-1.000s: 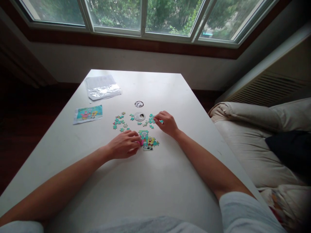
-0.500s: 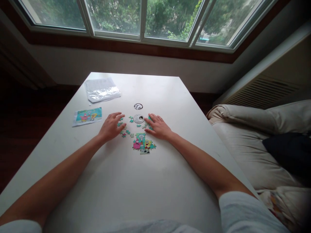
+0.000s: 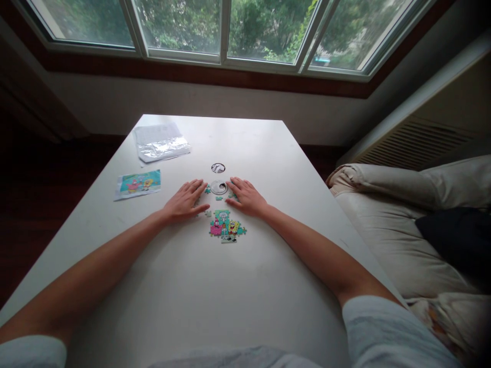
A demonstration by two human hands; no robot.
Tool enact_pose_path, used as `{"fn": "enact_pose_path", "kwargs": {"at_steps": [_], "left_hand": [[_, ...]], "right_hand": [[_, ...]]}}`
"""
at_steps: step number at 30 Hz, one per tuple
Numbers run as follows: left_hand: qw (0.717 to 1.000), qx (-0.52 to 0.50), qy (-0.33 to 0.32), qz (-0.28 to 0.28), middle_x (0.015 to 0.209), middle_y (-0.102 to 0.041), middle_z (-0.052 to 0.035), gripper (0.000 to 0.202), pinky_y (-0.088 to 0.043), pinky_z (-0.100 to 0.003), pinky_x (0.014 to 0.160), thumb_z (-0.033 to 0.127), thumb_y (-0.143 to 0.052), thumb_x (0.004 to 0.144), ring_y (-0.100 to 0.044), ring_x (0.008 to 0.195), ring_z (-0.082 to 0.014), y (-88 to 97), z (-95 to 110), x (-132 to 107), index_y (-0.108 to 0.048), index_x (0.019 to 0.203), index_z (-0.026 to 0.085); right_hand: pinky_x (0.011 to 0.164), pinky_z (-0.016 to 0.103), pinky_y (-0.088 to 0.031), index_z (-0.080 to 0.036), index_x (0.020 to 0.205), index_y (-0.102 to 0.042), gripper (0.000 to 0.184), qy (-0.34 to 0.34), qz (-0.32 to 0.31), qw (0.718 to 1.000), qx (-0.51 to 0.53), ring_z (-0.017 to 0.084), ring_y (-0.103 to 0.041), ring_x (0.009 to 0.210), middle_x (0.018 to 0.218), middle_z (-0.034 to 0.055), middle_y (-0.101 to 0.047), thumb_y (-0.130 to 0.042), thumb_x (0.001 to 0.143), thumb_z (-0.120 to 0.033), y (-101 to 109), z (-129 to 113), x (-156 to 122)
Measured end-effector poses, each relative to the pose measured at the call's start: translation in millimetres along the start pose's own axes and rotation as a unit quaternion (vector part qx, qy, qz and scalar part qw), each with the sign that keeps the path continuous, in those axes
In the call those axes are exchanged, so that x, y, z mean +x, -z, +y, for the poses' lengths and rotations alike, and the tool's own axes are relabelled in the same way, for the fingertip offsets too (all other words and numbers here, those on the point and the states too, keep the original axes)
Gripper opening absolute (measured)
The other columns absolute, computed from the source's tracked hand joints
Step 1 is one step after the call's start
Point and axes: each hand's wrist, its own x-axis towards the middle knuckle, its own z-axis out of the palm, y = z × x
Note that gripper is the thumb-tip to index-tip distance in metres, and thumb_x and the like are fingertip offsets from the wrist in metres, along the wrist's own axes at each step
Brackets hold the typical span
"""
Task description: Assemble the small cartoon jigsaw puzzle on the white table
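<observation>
My left hand (image 3: 186, 201) lies flat over loose jigsaw pieces, fingers stretched out, hiding most of them. Opposite it, my right hand (image 3: 247, 198) is also spread flat, covering other pieces at its fingertips. Between the two hands are a round grey metal disc (image 3: 217, 188) set in the table and a loose green puzzle piece (image 3: 219, 198). A pale piece (image 3: 207, 213) shows beside my left thumb. Nearer to me lies a joined part of the jigsaw puzzle (image 3: 223, 228), with a pink, a pale and a yellow cartoon figure. Neither hand grips anything visible.
On the white table (image 3: 215, 291), a printed picture sheet (image 3: 138, 184) lies at the left, with a clear plastic bag (image 3: 163, 143) behind it. A round hole (image 3: 218, 167) is beyond the disc. A beige sofa (image 3: 368, 225) stands at the right.
My left hand has moved right and lowered over the loose pieces that showed beside it. My right hand has shifted slightly left. The joined puzzle part stays in place.
</observation>
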Motion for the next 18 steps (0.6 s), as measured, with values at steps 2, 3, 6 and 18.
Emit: {"fn": "enact_pose_path", "kwargs": {"at_steps": [2,3,6,18], "left_hand": [[1.0,-0.008,-0.024,-0.001,0.168,-0.025,-0.011,0.084,-0.016,-0.047,0.128,0.071,-0.039,0.097,-0.02,0.155,-0.0296,2.5,0.5,-2.7,-0.024,0.162,0.02],[0.999,-0.009,-0.037,-0.001,0.168,-0.025,-0.011,0.084,-0.017,-0.047,0.128,0.071,-0.04,0.096,-0.021,0.155,-0.0298,3.4,1.5,-4.7,-0.024,0.162,0.02],[0.998,-0.009,-0.059,0.002,0.168,-0.025,-0.0103,0.082,-0.016,-0.049,0.128,0.068,-0.045,0.096,-0.021,0.155,-0.0311,3.2,6.9,-10.1,-0.025,0.162,0.024],[1.0,-0.002,-0.008,0.015,0.169,-0.021,-0.0076,0.07,-0.011,-0.05,0.128,0.061,-0.036,0.102,-0.017,0.156,-0.0285,-13.2,5.7,16.9,-0.025,0.162,0.027]], "right_hand": [[0.126,0.047,-0.022,-0.021,0.153,-0.044,0.061,-0.003,0.024,1.0,0.007,0.027,-0.029,0.153,0.163,0.0109,-0.035,-0.043,0.101,-0.053,-0.2,0.3,-0.2],[0.125,0.046,-0.024,-0.021,0.149,-0.048,0.055,-0.002,0.036,0.999,0.011,0.026,-0.032,0.151,0.161,0.011,-0.039,-0.045,0.101,-0.048,0.0,0.5,-0.8],[0.123,0.047,-0.029,-0.021,0.143,-0.054,0.049,0.006,0.058,0.998,0.023,0.027,-0.038,0.147,0.157,0.0116,-0.045,-0.049,0.1,-0.043,1.3,0.3,-3.0],[0.128,0.048,-0.019,-0.028,0.162,-0.025,0.071,0.014,-0.008,1.0,0.006,0.026,-0.017,0.157,0.169,0.0062,-0.021,-0.036,0.101,-0.063,-4.9,4.4,0.4]]}}
